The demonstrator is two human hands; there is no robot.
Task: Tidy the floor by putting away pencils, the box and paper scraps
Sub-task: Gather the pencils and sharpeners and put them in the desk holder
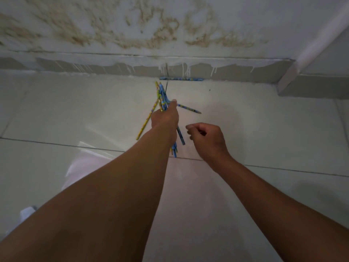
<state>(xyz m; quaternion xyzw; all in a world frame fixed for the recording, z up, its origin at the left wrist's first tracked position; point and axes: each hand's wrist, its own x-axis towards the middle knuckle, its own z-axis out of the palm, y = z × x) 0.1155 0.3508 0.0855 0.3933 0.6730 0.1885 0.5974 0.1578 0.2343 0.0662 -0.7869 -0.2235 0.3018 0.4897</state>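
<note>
Left hand [166, 115] grips pencils [162, 93] pointing toward the wall; right hand [206, 138] loosely curled.

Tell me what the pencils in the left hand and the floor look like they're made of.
Pencils: probably wood under a glossy printed wrap, judging by the blue and yellow patterns; the core isn't visible. Floor: glazed ceramic or similar tile, pale and shiny, with straight grout lines and soft reflections.

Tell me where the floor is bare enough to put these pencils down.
Bare tile left of the yellow pencil, and more right of the right hand. It's crowded around the left hand and along the skirting, where a blue pencil lies.
</note>
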